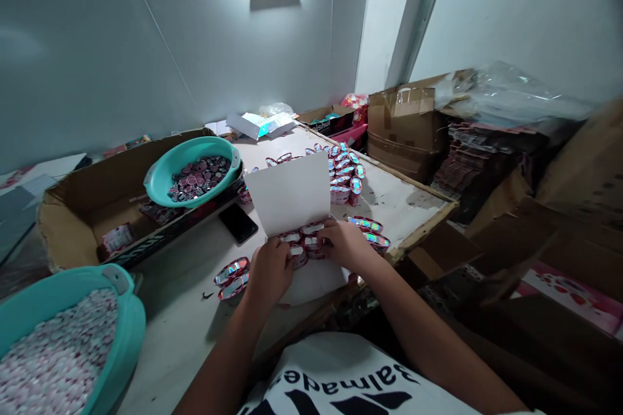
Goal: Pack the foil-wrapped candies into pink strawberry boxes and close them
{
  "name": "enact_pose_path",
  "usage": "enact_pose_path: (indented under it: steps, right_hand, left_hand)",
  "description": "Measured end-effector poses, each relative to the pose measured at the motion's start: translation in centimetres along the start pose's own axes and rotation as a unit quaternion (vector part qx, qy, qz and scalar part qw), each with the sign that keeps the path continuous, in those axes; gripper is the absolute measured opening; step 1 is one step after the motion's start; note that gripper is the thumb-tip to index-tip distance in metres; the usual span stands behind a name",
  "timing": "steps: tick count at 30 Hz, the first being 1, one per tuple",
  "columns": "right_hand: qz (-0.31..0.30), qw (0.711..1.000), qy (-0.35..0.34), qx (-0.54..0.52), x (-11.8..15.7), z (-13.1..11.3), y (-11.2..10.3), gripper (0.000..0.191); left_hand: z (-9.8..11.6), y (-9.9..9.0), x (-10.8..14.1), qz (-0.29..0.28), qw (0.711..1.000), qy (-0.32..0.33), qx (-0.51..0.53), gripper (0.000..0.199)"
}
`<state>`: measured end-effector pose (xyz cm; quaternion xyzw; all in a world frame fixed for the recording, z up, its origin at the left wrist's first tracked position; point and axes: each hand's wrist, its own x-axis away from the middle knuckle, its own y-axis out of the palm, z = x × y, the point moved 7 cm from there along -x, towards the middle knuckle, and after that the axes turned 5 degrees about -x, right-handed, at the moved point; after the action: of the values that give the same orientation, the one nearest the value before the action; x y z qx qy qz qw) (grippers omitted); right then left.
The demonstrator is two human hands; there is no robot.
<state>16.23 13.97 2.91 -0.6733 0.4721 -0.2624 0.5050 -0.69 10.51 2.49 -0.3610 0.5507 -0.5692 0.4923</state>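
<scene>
An open white cardboard box [294,198] stands before me with its lid raised at the back. Inside sit several small shiny red-and-silver packs [311,241], oval from above, in rows. My left hand [272,266] is at the box's left side, fingers curled against the packs there. On the right, my right hand [346,243] has its fingers bent over the packs at that end. Both hands partly hide what they grip. More packs lie by my left wrist [232,277] and beyond my right hand [368,232].
A large group of shiny packs [343,172] stands behind the box. A black phone [238,223] lies left of it. One teal basin [150,175] holds dark round pieces; another [131,318] holds small white-pink pieces. Cardboard boxes [403,123] crowd the right beyond the table edge.
</scene>
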Motion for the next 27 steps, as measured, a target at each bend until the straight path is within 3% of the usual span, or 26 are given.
enact_pose_path:
  steps: [12,27]
  right_hand:
    - [0.038,0.997,-0.032,-0.055,0.21,0.09,0.17,0.018]
    - [0.025,0.996,-0.046,-0.066,0.47,0.07,-0.03,0.018]
  left_hand:
    - [-0.26,0.61,-0.04,0.009,0.999,0.016,0.032,0.022]
    - [0.02,0.47,-0.19,-0.008,0.999,-0.030,0.035,0.024]
